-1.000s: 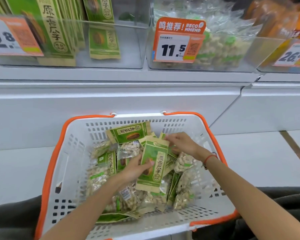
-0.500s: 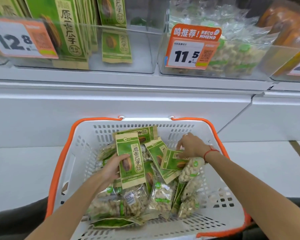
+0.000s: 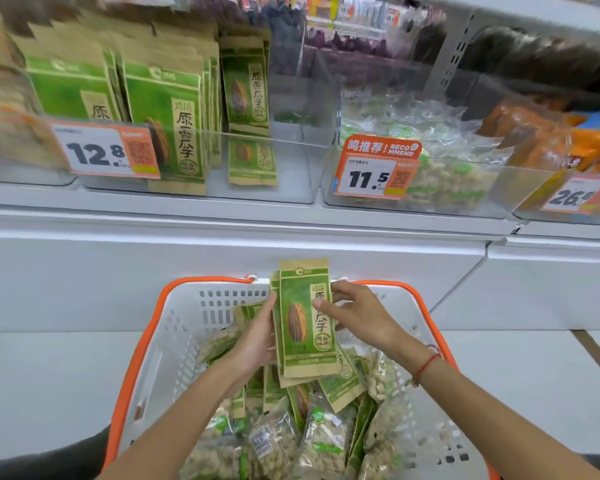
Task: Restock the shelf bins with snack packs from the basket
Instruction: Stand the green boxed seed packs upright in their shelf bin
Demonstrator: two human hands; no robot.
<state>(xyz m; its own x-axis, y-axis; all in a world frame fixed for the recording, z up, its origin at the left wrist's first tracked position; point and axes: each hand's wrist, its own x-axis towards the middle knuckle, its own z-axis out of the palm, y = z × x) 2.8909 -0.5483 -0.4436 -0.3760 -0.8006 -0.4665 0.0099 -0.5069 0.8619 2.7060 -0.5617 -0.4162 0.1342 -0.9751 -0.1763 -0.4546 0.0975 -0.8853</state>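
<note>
Half a second back the left hand (image 3: pixel 257 341) held one green sunflower seed pack low in the basket while the right hand (image 3: pixel 357 315) pinched another pack near the far wall. Now both hands have come together and lifted a small stack of sunflower seed packs (image 3: pixel 305 320) above the basket's far rim, and the view has tipped up, so more of the shelf bins shows.

The stack stands upright, long axis vertical, kraft-paper top edge up and printed face toward the camera. The left hand's fingers curl round the stack's left edge from behind; the right hand's thumb and fingers pinch its right edge. A red string bracelet (image 3: pixel 426 365) sits on the right wrist.

The front pack shows a striped seed and the vertical characters 原香瓜子, with a round seal below them. The white basket with an orange rim (image 3: pixel 146 344) holds more green packs and clear bags of peanuts (image 3: pixel 326 441).

Above, the clear left shelf bin (image 3: pixel 291 168) holds upright rows of the same green packs behind a price tag (image 3: pixel 106 152) reading 12.8. The neighbouring bin (image 3: pixel 499 188) holds clear peanut bags, with an orange tag (image 3: pixel 376 166) reading "鸣推荐! RECOMMEND" and 11.5. A third tag (image 3: pixel 574 195) at the right reads 26 and something cut off.
</note>
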